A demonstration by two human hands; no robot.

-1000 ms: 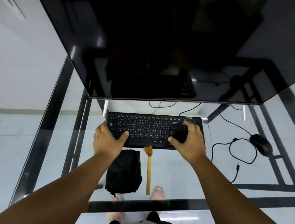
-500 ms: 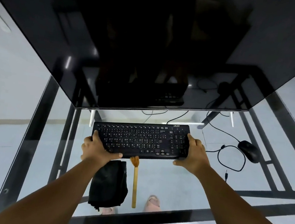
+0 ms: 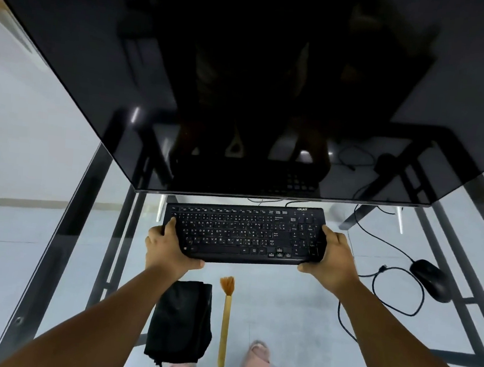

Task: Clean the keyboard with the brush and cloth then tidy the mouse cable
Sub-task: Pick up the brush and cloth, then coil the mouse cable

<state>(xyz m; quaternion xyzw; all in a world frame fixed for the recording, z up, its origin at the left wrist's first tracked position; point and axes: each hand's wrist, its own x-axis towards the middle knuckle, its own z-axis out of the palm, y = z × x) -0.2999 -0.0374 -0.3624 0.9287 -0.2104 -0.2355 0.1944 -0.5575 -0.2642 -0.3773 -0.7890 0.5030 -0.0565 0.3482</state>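
The black keyboard [image 3: 245, 232] lies crosswise on the glass desk [image 3: 297, 311], just in front of the lower edge of the large dark monitor [image 3: 243, 89], keys facing up. The left hand [image 3: 167, 248] grips its left end, thumb curled under the near edge and fingers wrapped round the side. The right hand [image 3: 329, 257] grips the right end the same way, thumb at the near corner and fingers over the far side. Whether the keyboard rests on the glass or is lifted off it cannot be told. Nearer the person, the folded black cloth [image 3: 180, 324] lies below the left hand, and just right of it the brush [image 3: 225, 319] lies lengthwise, bristles toward the keyboard. Well to the right sits the black mouse [image 3: 431, 280], its cable [image 3: 395, 293] looping loosely on the glass between it and the right forearm.
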